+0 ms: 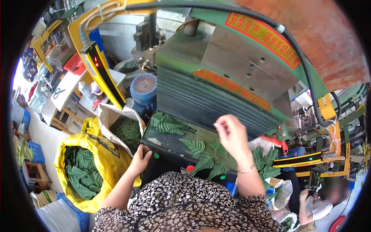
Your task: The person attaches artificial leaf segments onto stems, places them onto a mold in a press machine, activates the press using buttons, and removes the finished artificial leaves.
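Left of the left hand (pixel 139 160), yellow sack (pixel 114 158): gapes open, packed with fern leaves (pixel 83 172).
Just past the left hand, white sack (pixel 106 116): holds fine green clippings (pixel 126 131).
Left hand: sits at near-left corner of machine bed (pixel 201 133), thumb loosely parted from fingers, gripping nothing visible.
Just right of the left thumb, green button (pixel 156 156): shows on the dark front edge (pixel 172 158).
Ahead and right of the left hand, far fronds (pixel 166 123): lie on the bed near ribbed block (pixel 201 104).
Between both hands, middle frond (pixel 193 146): lies on the bed.
Nearer the body than the right hand (pixel 231 133), near fronds (pixel 203 164): reach over the front edge beside red button (pixel 190 168).
Right hand: hovers above the bed, with fingers curled, thumb and forefinger nearly meeting; impossible to see whether pinching anything.
Right of the right forearm, leaf bunch (pixel 266 160): spreads close by.
Far right of the right hand, co-worker (pixel 322 210): wears white top.
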The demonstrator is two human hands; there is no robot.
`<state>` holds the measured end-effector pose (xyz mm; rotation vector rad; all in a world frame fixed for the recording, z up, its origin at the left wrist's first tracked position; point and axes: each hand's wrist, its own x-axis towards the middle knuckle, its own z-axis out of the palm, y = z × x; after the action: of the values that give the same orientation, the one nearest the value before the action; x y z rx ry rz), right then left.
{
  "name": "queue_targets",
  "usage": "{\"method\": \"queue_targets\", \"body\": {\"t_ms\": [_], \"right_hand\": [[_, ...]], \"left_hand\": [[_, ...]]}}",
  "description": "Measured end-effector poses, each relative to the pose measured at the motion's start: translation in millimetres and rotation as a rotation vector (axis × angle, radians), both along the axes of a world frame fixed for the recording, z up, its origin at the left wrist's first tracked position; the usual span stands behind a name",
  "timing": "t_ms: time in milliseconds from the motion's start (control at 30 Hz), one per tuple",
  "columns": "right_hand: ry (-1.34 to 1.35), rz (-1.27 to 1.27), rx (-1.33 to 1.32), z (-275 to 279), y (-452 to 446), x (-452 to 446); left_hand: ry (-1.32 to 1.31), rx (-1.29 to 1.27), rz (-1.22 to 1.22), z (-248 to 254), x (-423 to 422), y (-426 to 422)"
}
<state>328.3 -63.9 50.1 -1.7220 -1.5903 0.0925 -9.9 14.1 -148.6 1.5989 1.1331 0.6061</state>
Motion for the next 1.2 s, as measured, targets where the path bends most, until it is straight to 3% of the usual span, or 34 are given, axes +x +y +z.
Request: {"method": "queue_targets", "body": {"t_ms": [67,100,200,300,400,667,733,767,833,933,967,1067,1200], "right_hand": [[0.244,-0.014,0.245,38.0,-19.4,8.0],[0.362,0.014,0.443,57.7,-27.8,12.4],[0.522,-0.028,0.897,100.9,-44.0,43.9],[0.633,-0.163,1.130,112.1,-46.8,82.0],[0.628,-0.208,1.215,105.5,-58.0,99.8],[0.510,-0.407,1.300,95.8,-67.9,84.5],[0.198,-0.437,1.240,93.4,-74.9,51.6],[-0.046,-0.195,1.277,92.7,-75.7,31.3],[-0.341,0.050,0.835,88.4,-94.1,-3.8],[-0.545,-0.001,0.612,103.4,-42.0,5.0],[-0.536,-0.020,0.822,98.1,-5.8,23.6],[-0.471,-0.049,0.849,96.0,56.7,70.8],[-0.351,-0.038,0.784,95.9,62.8,71.1]], "left_hand": [[-0.037,-0.242,0.059,11.8,0.0,1.8],[-0.185,-0.265,0.170,6.2,4.3,0.8],[-0.143,-0.305,0.180,21.8,0.5,9.2],[0.096,0.095,0.210,11.1,0.2,15.1],[0.070,0.047,0.275,10.0,-0.6,16.8],[0.032,0.118,0.365,-21.3,-4.5,26.8],[-0.051,0.023,0.442,-26.5,-3.6,30.0],[-0.107,-0.001,0.469,-42.1,-7.1,35.2],[-0.151,-0.059,0.526,-48.5,-4.4,43.9],[-0.233,-0.170,0.593,-61.6,-0.6,62.5],[-0.253,-0.219,0.605,-57.8,6.7,69.0],[-0.263,-0.139,0.506,-72.4,17.8,98.3],[-0.271,-0.234,0.396,-70.1,22.9,111.1]]}}
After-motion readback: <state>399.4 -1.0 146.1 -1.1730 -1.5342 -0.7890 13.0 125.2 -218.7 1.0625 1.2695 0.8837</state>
